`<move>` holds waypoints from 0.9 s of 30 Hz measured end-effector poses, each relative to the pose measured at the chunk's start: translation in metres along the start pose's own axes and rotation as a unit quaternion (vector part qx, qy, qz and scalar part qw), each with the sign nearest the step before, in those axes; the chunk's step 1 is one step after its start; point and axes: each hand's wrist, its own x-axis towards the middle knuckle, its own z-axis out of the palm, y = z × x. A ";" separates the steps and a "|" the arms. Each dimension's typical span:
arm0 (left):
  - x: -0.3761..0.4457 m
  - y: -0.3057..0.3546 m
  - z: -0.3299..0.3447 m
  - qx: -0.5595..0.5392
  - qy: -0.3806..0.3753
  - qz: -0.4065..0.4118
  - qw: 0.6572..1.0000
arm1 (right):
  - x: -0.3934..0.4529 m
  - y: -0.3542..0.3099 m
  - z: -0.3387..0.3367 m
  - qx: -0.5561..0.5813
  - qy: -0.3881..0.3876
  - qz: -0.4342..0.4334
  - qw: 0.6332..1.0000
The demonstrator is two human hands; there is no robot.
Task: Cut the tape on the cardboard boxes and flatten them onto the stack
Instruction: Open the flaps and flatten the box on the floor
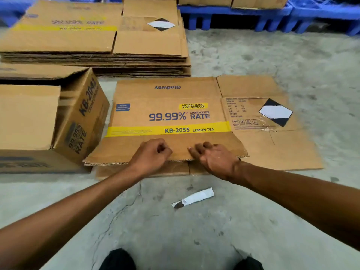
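Cardboard is seen all over the concrete floor [253,55]. A flattened box [171,114], printed "KB-2055 LEMON TEA", is laid flat on the floor, and its near flap [120,151] is raised slightly off the layer beneath. That flap is gripped at its near edge by both hands: the left hand [151,155] is curled over the edge with the fingers folded on top, and the right hand [213,156] is curled on it just beside, the two hands held close together but not touching. A knife [192,197] with a white-wrapped handle is left on the floor nearer the person than the flattened box, apart from both hands. Left of the flattened box, an unflattened box [78,117] is lying on its side, touching the raised flap's left corner. Beyond the flattened box, a stack [97,59] of flat cartons is piled. Blue pallets [272,14] are seen further beyond, carrying more cartons.
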 end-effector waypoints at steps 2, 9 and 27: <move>0.012 -0.016 -0.001 0.115 0.035 0.071 0.990 | 0.007 -0.011 -0.004 0.018 0.002 -0.009 1.000; 0.038 -0.067 -0.004 0.288 -0.026 0.080 0.954 | -0.002 -0.007 0.015 0.030 0.050 -0.069 0.996; 0.150 -0.090 0.037 0.368 0.030 0.056 0.928 | 0.073 0.101 0.103 0.157 0.020 0.226 0.961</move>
